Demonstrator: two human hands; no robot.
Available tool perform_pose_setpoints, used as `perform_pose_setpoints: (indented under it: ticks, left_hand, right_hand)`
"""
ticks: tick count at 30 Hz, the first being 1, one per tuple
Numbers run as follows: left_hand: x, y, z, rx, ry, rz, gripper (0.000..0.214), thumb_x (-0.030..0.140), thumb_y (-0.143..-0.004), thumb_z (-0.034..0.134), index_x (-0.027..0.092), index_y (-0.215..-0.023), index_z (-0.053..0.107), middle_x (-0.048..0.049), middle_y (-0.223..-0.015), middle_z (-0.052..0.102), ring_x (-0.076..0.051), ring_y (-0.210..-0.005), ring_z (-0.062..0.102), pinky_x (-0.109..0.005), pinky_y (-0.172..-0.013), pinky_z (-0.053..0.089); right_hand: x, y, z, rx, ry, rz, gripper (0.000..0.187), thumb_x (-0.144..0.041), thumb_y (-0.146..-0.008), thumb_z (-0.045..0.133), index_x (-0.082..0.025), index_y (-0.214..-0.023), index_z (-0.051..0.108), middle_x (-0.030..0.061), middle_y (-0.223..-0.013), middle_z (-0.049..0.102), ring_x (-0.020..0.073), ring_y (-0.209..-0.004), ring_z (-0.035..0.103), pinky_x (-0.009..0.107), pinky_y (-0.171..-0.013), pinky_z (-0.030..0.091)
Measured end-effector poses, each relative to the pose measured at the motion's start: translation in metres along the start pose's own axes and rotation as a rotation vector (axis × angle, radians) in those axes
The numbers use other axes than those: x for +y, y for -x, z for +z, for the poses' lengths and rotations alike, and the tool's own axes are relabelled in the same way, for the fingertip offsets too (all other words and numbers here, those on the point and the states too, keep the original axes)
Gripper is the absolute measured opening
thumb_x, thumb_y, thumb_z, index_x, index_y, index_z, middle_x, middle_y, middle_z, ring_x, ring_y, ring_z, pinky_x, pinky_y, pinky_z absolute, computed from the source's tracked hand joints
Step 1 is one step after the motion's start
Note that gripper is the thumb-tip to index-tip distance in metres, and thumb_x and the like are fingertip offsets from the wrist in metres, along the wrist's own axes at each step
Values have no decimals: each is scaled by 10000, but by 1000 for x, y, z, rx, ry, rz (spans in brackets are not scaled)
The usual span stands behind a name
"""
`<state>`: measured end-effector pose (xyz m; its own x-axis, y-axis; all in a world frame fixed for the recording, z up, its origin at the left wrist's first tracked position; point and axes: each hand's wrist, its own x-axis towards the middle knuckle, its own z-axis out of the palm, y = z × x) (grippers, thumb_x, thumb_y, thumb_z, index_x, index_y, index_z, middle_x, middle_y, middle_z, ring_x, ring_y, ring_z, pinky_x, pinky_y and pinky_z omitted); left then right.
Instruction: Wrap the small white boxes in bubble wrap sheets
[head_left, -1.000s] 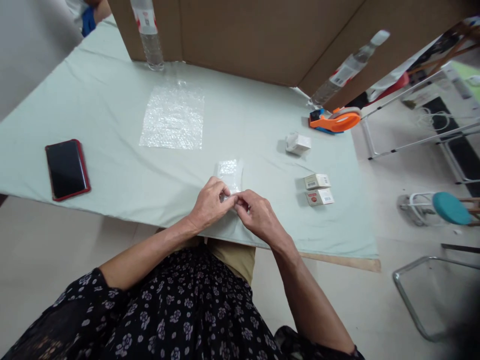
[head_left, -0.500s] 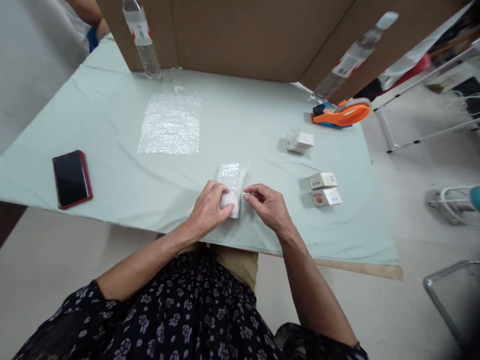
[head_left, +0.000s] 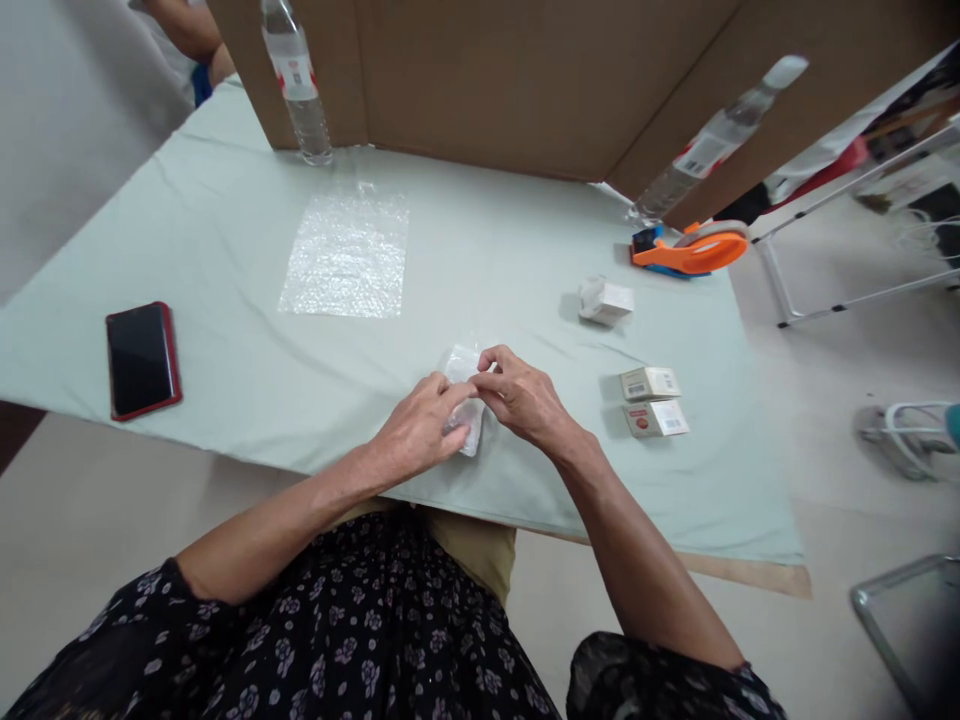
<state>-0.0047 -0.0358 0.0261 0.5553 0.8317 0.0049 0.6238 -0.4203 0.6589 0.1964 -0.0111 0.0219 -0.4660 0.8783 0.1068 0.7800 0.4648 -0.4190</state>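
Head view, left hand (head_left: 421, 425) clasping wrapped packet (head_left: 470, 412), right hand (head_left: 525, 400) now against it, pinch unclear

The packet (head_left: 471, 440) over there is shiny, bumpy plastic, like the bubble-wrap sheet (head_left: 345, 255); the tablecloth (head_left: 510, 270) looks matt and creased, the panel (head_left: 487, 80) dull cardboard, the tape dispenser (head_left: 684, 260) smooth plastic.

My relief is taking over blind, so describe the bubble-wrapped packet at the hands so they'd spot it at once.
Find the pale green tabletop, then the middle of its near edge. There, the packet lies under the left hand, with the right hand at its right side. Unlike the flat bubble-wrap sheet farther back, it is a small, narrow bundle.
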Motion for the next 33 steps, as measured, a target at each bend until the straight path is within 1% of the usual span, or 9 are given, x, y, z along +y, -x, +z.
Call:
perform_pose_setpoints:
  ticks: [4,7,9,12,15,20,23,28,33]
  left_hand:
    - [-1,-2,-2,-65,-76,66,291,180,-876,551,231,-1133,678,-48,-975,501,-195,-901,538,-353,-842,533]
    - [-3,-4,-1,-79,-84,67,232,204,-881,555,222,-1047,717,-47,-944,494,-192,-873,528,-347,-829,536]
    - [-4,-4,0,-62,-62,56,242,216,-878,566,222,-1060,726,-49,-946,499,-193,-867,528,-353,-831,540]
    - [-5,-4,2,-41,-26,48,278,219,-874,568,226,-1098,733,-56,-972,511,-197,-878,542,-359,-838,542]
    - [-5,-3,2,-39,-13,42,314,209,-870,567,234,-1133,736,-56,-984,517,-199,-892,554,-360,-850,542]
    - [-6,-3,3,-27,-18,47,346,213,-873,571,235,-1180,730,-63,-996,524,-207,-898,563,-382,-870,547]
    - [-7,-2,6,-1,-26,63,320,198,-871,575,248,-1143,737,-67,-1027,532,-209,-923,569,-376,-864,554]
    - [-7,2,11,55,-48,85,307,188,-882,590,243,-1150,727,-98,-1195,544,-221,-1014,590,-393,-920,560]
    - [-9,4,11,84,-118,172,302,191,-912,580,213,-1187,705,-128,-1407,528,-258,-1110,592,-440,-984,538]
  right_hand:
    - [5,-7,6,-15,-19,-12,177,-180,-889,609,-261,-873,765,51,-1086,636,159,-829,570,281,-686,408]
    - [7,-4,10,59,-87,19,173,-191,-853,640,-267,-950,761,54,-1075,656,166,-821,582,309,-753,456]
    - [10,2,10,184,-170,132,204,-249,-849,652,-246,-1035,738,64,-1074,672,161,-776,584,322,-767,484]
    - [16,11,10,311,-301,421,290,-370,-839,657,-201,-1072,697,59,-983,707,144,-660,568,327,-717,507]
    - [20,10,13,213,-357,595,409,-442,-770,714,-184,-1085,682,49,-938,734,135,-608,569,326,-688,504]
    - [18,-17,18,137,-310,679,471,-407,-692,785,-154,-1078,688,37,-879,715,158,-694,601,324,-735,478]
    - [19,-29,21,119,-367,701,426,-383,-640,806,-149,-981,702,-8,-742,643,156,-689,580,299,-690,447]
    - [22,-34,22,84,-639,726,347,-408,-608,770,-149,-823,689,-47,-640,556,113,-591,476,261,-573,375]
    - [20,-38,20,19,-787,653,268,-416,-600,738,-168,-633,642,-59,-559,500,97,-553,405,257,-540,322]
